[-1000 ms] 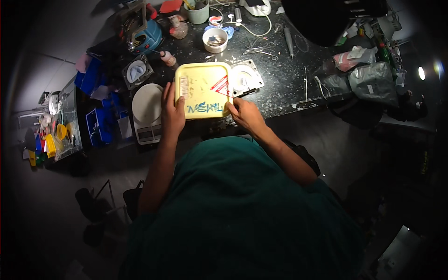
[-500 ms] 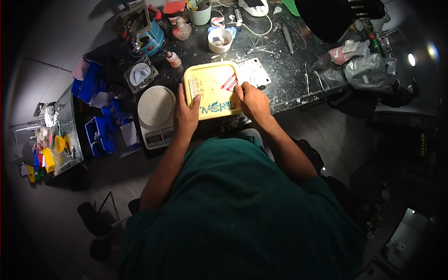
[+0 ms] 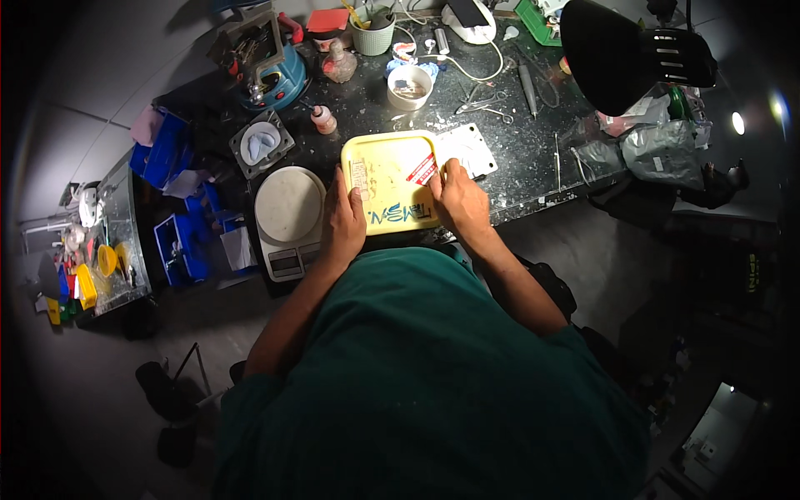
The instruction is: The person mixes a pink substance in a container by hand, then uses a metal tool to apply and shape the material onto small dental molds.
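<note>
A yellow rectangular plastic box with a lid (image 3: pixel 390 177), marked with blue handwriting and a red-and-white label, is held at the bench's front edge. My left hand (image 3: pixel 343 221) grips its left side, thumb over the top and fingers along the wall. My right hand (image 3: pixel 462 200) is closed on its right rim, with the fingertips partly hidden. Just left of the box is a kitchen scale (image 3: pixel 287 265) with a round pale plate (image 3: pixel 289 202). Behind its right edge lies a square metal plate with white plaster (image 3: pixel 473 152).
Behind the box are a white bowl (image 3: pixel 409 90), a small pinkish bottle (image 3: pixel 323 119) and scissor-like tools (image 3: pixel 483 102). A grey frame with plaster (image 3: pixel 261 143) lies behind the scale. A black lamp head (image 3: pixel 604 58) overhangs the right, near plastic bags (image 3: pixel 662 150). Blue bins (image 3: pixel 177 246) stand left.
The whole view has shifted, so the bench things sit lower and farther right, and more of the lamp shows. Both hands keep their hold on the box, which has barely moved on the bench.
</note>
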A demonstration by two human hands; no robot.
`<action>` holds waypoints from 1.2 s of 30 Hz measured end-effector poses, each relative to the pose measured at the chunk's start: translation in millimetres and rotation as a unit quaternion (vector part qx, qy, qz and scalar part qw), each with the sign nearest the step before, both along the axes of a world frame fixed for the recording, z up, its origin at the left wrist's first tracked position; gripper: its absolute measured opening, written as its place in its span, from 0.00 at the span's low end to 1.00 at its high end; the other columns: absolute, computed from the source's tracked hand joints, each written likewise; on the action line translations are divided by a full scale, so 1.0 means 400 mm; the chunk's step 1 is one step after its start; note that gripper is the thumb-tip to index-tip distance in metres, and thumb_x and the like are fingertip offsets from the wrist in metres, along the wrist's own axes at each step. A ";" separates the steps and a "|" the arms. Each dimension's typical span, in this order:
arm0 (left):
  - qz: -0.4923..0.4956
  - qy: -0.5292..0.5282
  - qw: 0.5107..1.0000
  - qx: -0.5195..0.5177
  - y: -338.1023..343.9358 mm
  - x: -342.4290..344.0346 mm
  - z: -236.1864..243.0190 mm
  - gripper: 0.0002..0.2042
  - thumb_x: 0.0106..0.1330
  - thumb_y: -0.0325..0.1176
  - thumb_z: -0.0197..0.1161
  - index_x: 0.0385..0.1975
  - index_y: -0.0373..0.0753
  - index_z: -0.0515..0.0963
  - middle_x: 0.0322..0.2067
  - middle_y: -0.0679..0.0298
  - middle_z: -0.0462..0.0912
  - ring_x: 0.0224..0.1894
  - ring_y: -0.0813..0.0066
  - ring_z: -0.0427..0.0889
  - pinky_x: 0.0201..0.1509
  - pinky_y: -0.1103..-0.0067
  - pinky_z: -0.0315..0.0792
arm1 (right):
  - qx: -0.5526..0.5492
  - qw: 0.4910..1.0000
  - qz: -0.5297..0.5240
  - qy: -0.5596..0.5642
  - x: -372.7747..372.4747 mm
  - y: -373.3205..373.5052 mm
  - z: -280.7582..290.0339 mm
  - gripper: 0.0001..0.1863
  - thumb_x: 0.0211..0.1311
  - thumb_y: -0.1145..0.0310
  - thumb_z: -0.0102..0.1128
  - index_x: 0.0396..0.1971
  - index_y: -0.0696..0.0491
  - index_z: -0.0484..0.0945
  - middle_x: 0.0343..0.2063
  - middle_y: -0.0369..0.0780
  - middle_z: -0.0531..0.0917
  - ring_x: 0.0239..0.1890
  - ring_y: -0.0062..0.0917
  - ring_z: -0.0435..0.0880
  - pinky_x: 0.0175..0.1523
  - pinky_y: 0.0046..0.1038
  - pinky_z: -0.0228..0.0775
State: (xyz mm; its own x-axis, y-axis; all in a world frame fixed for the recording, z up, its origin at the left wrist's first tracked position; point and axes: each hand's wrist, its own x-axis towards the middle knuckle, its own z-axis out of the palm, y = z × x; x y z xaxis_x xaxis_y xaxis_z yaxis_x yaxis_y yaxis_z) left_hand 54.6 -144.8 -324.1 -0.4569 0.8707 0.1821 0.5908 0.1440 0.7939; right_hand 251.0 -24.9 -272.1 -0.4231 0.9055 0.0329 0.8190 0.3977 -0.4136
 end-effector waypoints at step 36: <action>-0.104 -0.074 0.966 0.226 0.019 -0.081 0.310 0.48 0.54 0.37 0.78 0.68 0.34 0.49 0.62 0.49 0.68 0.63 0.59 0.72 0.64 0.68 0.70 | -0.108 0.858 0.166 0.473 -0.058 0.021 0.153 0.41 0.51 0.71 0.78 0.55 0.53 0.52 0.57 0.50 0.70 0.60 0.33 0.74 0.64 0.37 0.67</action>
